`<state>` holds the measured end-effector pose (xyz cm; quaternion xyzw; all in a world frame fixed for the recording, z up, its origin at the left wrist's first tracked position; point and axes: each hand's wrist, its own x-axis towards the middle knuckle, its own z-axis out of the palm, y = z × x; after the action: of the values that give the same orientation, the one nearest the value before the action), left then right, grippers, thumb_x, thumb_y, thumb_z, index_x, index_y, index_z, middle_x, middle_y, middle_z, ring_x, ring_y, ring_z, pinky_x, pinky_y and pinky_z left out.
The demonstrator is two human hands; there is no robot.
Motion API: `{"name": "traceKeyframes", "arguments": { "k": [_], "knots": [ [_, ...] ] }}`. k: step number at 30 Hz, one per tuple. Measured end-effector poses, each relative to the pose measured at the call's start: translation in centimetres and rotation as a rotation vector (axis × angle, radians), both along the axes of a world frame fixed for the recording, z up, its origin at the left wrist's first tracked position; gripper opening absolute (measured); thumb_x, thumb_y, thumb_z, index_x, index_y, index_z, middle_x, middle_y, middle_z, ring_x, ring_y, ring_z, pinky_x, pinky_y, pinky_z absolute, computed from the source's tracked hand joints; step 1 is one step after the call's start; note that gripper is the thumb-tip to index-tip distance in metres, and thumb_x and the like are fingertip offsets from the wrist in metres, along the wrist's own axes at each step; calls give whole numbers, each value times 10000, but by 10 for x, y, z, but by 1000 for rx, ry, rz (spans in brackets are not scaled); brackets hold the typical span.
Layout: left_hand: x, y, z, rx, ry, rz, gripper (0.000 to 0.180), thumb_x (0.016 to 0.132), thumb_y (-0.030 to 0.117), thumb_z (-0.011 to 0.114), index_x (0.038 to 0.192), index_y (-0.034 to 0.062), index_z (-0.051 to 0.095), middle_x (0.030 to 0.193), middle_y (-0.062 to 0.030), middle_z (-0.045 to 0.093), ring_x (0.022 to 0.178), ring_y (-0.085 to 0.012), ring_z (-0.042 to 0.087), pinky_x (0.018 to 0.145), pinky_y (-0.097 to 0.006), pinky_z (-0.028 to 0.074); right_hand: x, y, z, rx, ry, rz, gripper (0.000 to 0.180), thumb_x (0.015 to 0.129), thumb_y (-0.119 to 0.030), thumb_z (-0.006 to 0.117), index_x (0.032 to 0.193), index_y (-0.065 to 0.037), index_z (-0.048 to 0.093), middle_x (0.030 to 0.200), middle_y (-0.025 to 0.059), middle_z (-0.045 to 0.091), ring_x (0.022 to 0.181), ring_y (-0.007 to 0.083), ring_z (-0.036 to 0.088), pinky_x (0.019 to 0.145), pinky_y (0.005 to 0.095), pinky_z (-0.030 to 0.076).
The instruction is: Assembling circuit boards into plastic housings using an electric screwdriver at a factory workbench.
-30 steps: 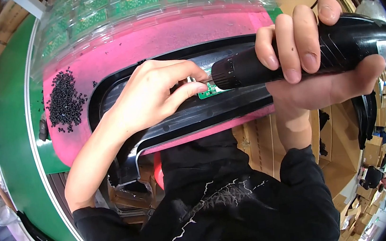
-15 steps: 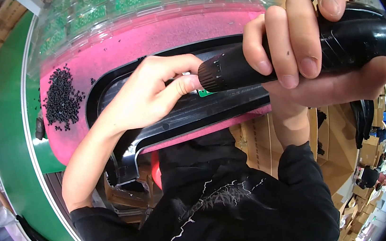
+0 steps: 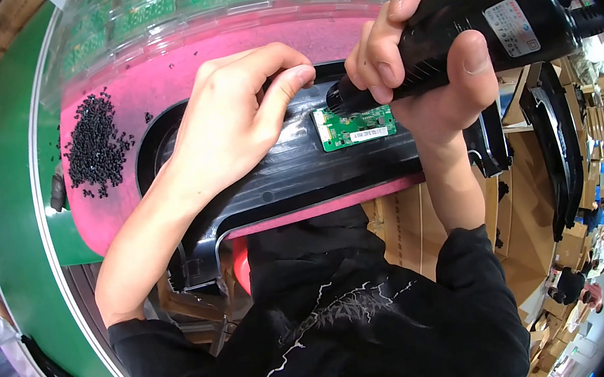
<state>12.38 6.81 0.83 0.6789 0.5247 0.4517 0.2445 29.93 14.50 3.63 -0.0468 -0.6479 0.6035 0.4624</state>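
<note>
A black electric screwdriver (image 3: pixel 463 32) lies tilted in my right hand (image 3: pixel 426 70), its fingers wrapped round the body. Its ribbed nose hangs over the top edge of a green circuit board (image 3: pixel 356 138), and the bit's tip is out of sight. The board sits inside a long black plastic housing (image 3: pixel 272 184). Over the housing's far edge, left of the screwdriver's nose, my left hand (image 3: pixel 241 113) is closed, thumb and forefinger brought together. Whatever is between those fingertips, if anything, is too small to make out.
A pile of small black screws (image 3: pixel 94 145) lies on the pink mat (image 3: pixel 155 75) at the left. Clear plastic trays (image 3: pixel 222 8) with green boards stand along the back. Black plastic parts (image 3: pixel 558 152) and cardboard boxes (image 3: pixel 530 229) are at the right.
My right hand has drawn the screwdriver away from my left fingertips and tilted it, uncovering the circuit board. My left hand has risen slightly toward the housing's far edge.
</note>
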Motion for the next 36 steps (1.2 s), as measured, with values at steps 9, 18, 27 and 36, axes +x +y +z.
{"name": "traceKeyframes", "arguments": {
  "k": [9, 18, 27, 36],
  "knots": [
    [-2, 3, -1, 56, 77, -2, 106, 912, 83, 587, 931, -6, 643, 792, -103, 675, 715, -182, 652, 666, -276, 502, -7, 7, -3, -43, -117, 21, 556, 886, -574, 498, 1038, -39, 480, 599, 31, 478, 450, 107, 428, 497, 288, 394],
    [-3, 2, -8, 185, 173, -7, 108, 838, 93, 672, 892, 2, 650, 791, -117, 658, 681, -242, 654, 620, -324, 510, -7, -6, 0, 21, -153, -121, 589, 867, -595, 526, 1047, -35, 490, 623, 27, 476, 476, 135, 441, 524, 309, 393],
    [-2, 0, -10, 123, 98, -273, 146, 814, 86, 677, 912, -22, 672, 842, -130, 690, 729, -270, 672, 625, -332, 521, 21, -29, 34, -84, 272, -51, 648, 715, -650, 695, 1001, -103, 496, 634, -47, 462, 463, 55, 428, 513, 236, 369],
    [0, -2, 13, 48, 38, -320, 180, 806, 81, 695, 970, 10, 684, 856, -83, 701, 743, -170, 672, 649, -273, 522, 35, -20, 35, 72, 297, 137, 664, 758, -684, 635, 1045, -97, 518, 631, -53, 465, 469, 60, 449, 511, 231, 393]
  ]
}}
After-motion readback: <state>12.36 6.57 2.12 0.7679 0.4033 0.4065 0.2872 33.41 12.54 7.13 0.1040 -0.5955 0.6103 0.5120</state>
